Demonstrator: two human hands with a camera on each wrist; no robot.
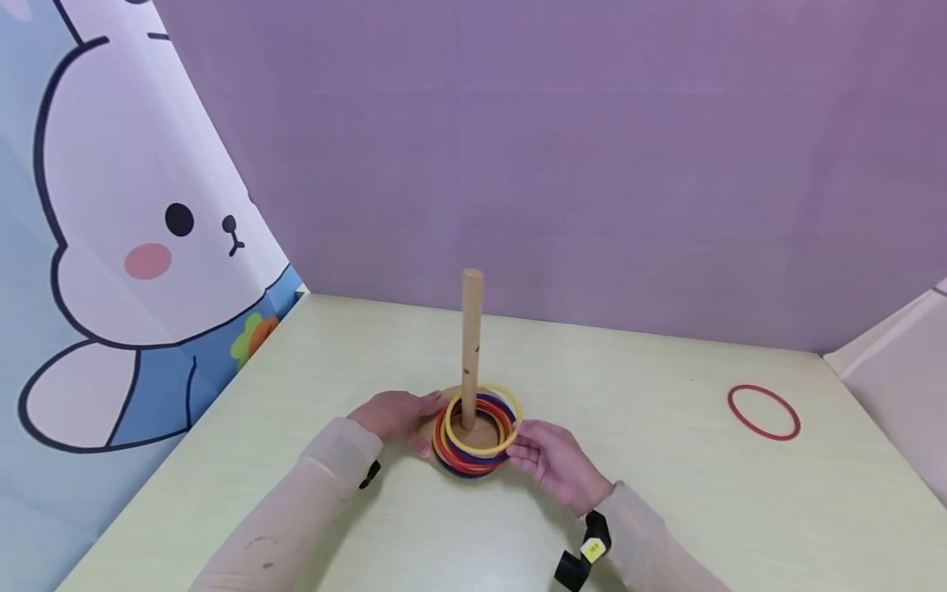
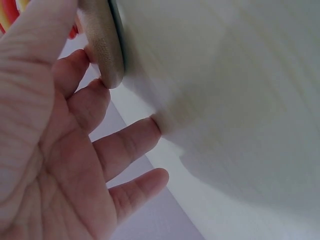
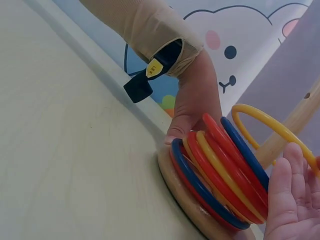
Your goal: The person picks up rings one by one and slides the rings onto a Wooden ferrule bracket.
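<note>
A wooden post [image 1: 471,329] stands upright on a round wooden base [image 3: 170,177]. Stacked around its foot are several red, blue and yellow rings [image 3: 224,167]. My left hand [image 1: 399,417] grips the base at its left edge, thumb on one side and two fingertips against the rim in the left wrist view. On the other side, my right hand [image 1: 558,464] pinches a yellow ring [image 3: 267,125]. This ring loops around the post and tilts above the stack. The right thumb is cut off at the edge of the right wrist view.
A single red ring [image 1: 764,413] lies flat on the pale table [image 1: 629,395] at the right. Behind the table hangs a purple cloth [image 1: 555,164], with a cartoon-printed cloth [image 1: 148,304] along the left side.
</note>
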